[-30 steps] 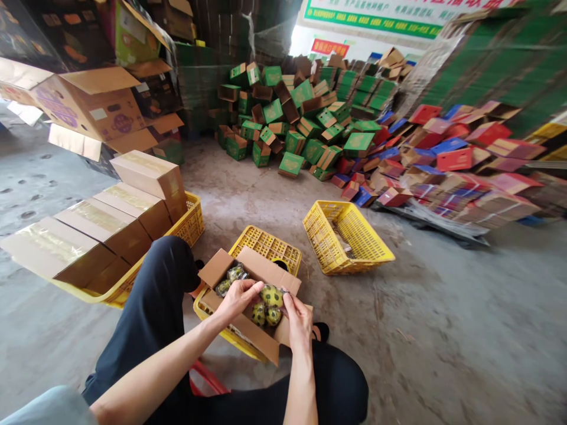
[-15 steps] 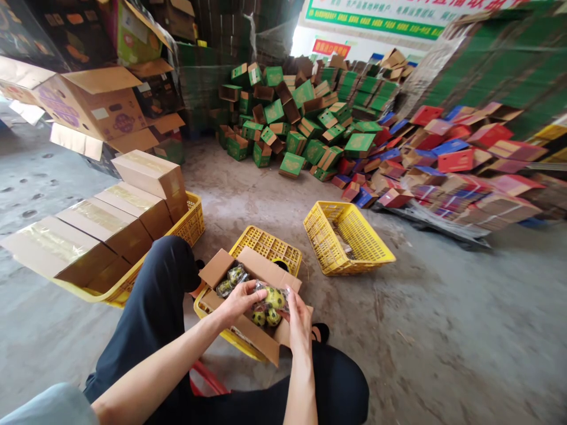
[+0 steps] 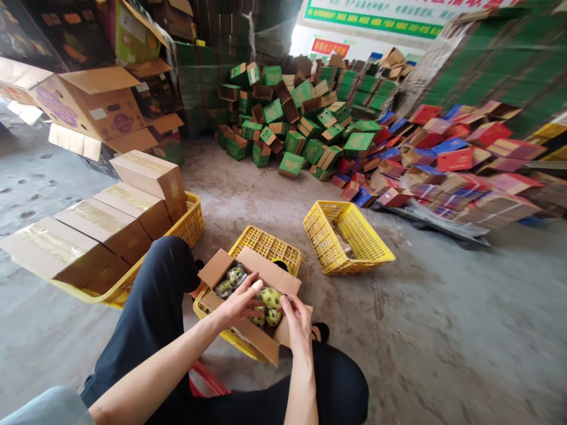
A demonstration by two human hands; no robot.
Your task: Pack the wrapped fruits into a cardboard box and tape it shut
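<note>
Between my hands is a yellow-green, dark-spotted round fruit (image 3: 270,297) in a clear plastic bag, above an open cardboard box (image 3: 271,273). My right hand (image 3: 297,319) pinches the bag at its right end. At its left side, my left hand (image 3: 241,302) has its fingers spread and is open, its fingertips near the fruit. Inside the box sit more bagged fruits (image 3: 273,317) below the held one, and others (image 3: 236,274) at the left. The box rests on an upturned yellow plastic crate (image 3: 268,243) between my legs.
On the left, a yellow crate (image 3: 195,219) holds several taped cardboard boxes (image 3: 91,219). Another yellow crate (image 3: 367,255) stands ahead to the right, with something at its bottom. Green cartons (image 3: 292,164) and red and blue cartons (image 3: 455,160) lie heaped behind. Large cartons (image 3: 110,112) are stacked at left.
My left hand has let go of the bag's left end and spread its fingers. The right hand still pinches the other end, and the fruit has shifted slightly left and down.
</note>
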